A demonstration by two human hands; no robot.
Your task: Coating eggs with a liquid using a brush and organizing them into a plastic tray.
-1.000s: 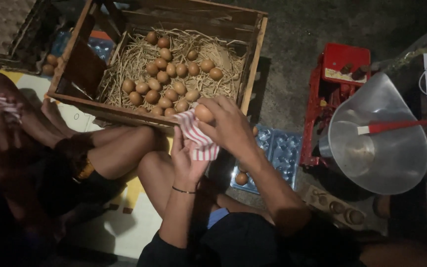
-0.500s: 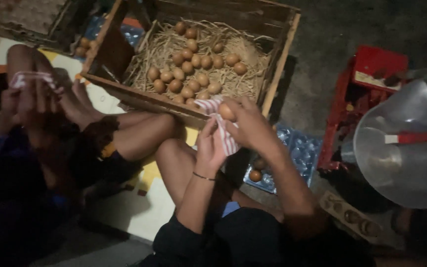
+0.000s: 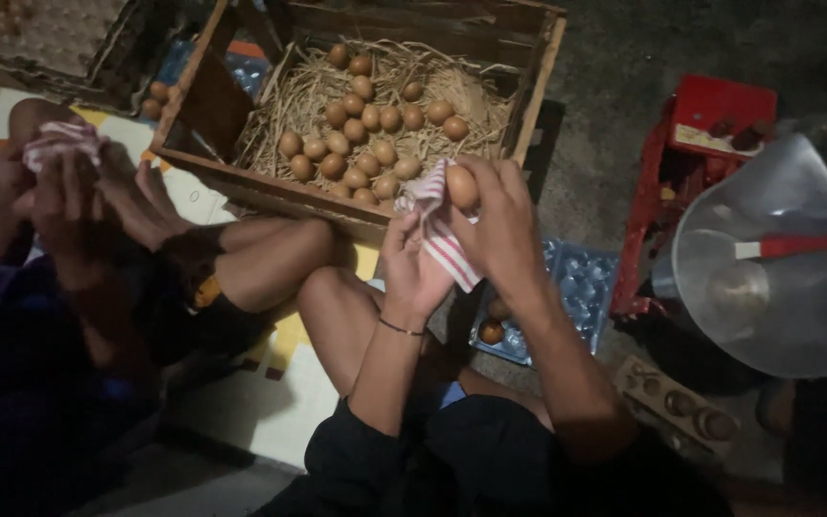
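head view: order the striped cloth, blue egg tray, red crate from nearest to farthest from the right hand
Measured from the right hand:
1. Striped cloth, touching it on its left.
2. Blue egg tray, on the floor just below and right.
3. Red crate, farthest right.

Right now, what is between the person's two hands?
In the head view, a red-and-white striped cloth lies between the left hand and the right hand, which holds a brown egg against it.
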